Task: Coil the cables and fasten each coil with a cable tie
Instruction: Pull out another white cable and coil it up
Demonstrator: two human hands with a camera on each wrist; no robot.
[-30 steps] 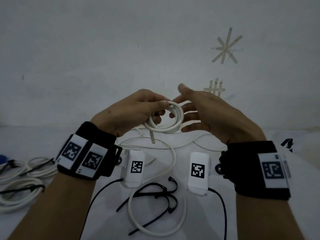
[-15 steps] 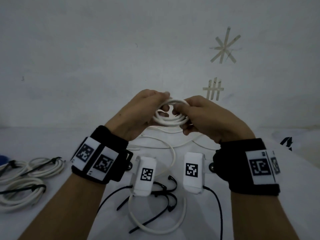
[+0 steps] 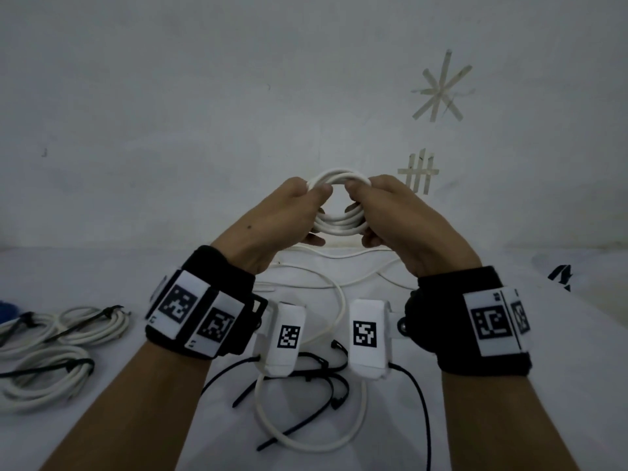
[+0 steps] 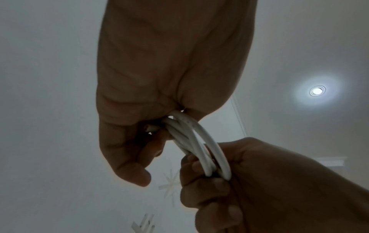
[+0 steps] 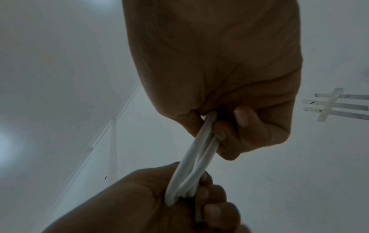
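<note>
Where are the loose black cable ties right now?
In the head view, the black cable ties lie low at centre on the table, inside the loose white cable loop, below both wrists.

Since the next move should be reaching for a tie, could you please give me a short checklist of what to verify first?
1. Both hands hold the coil: ok; left hand and right hand grip opposite sides.
2. Loops bundled together: ok, they lie side by side.
3. Whole cable wound: not ok; a loose tail trails to the table.
4. Free black cable ties within reach: ok, on the table below the wrists.
5. Finished coils clear of the work: ok, far left.
</note>
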